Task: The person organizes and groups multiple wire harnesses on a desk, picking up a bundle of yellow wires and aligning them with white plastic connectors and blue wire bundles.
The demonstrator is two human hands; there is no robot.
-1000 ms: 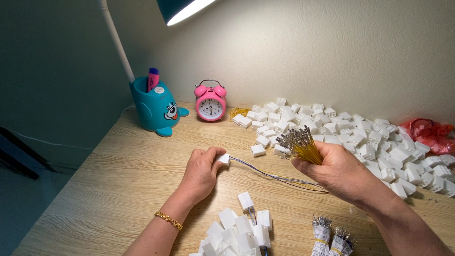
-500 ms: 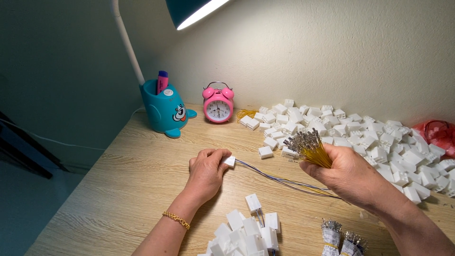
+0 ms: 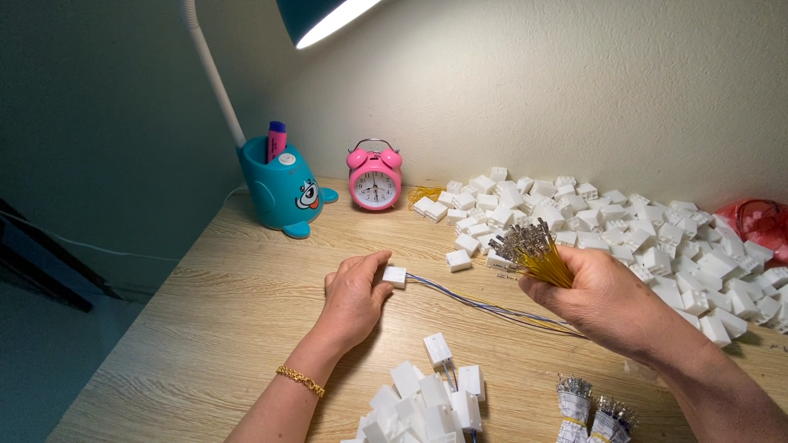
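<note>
your left hand (image 3: 355, 294) has its fingers pinched on a small white plastic connector (image 3: 395, 276) resting on the wooden table (image 3: 222, 312), thin wires (image 3: 484, 307) trailing right. your right hand (image 3: 595, 291) is clenched on a bundle of yellow wires (image 3: 538, 250) with metal tips. you look mid-assembly; seating the next tip calls for fine alignment.

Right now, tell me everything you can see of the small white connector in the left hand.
The white connector is a small, boxy plastic-looking block, pinched at the fingertips of the left hand just above the wooden desk. Thin wires, bluish and yellow, leave its right side and run across the desk toward the right hand. It lies roughly level, apart from the white piles. Its inner face is too small to make out.
</note>
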